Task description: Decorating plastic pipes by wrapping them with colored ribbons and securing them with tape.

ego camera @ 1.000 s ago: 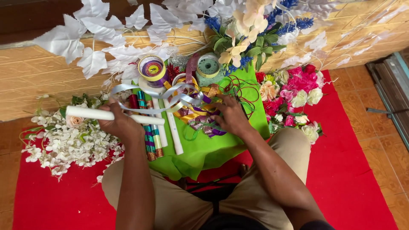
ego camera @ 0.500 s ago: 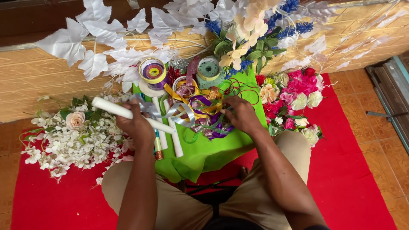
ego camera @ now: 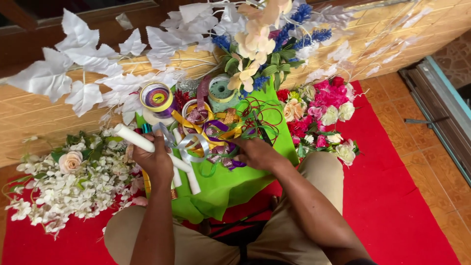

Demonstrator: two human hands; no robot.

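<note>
My left hand [ego camera: 156,158] grips a white cylindrical roll [ego camera: 135,139] that slants up to the left over the green cloth [ego camera: 230,184]. My right hand [ego camera: 256,152] rests among a tangle of loose ribbons [ego camera: 208,140] in gold, silver and purple, fingers closed on some strands. Two more white sticks [ego camera: 192,181] lie on the cloth below the left hand. Ribbon spools [ego camera: 156,96] stand at the cloth's far edge, one multicoloured, one green [ego camera: 220,91].
White artificial flowers [ego camera: 64,184] are heaped at left on a red mat [ego camera: 392,206]. Pink, red and cream flowers [ego camera: 324,115] lie at right. A spray of white leaves [ego camera: 88,73] and blue and cream blooms [ego camera: 265,39] leans on the wooden wall behind. My knees frame the cloth.
My left hand has lifted the white roll and carried it right toward the ribbons, tilting it. My right hand stays in the ribbon pile, shifting slightly.
</note>
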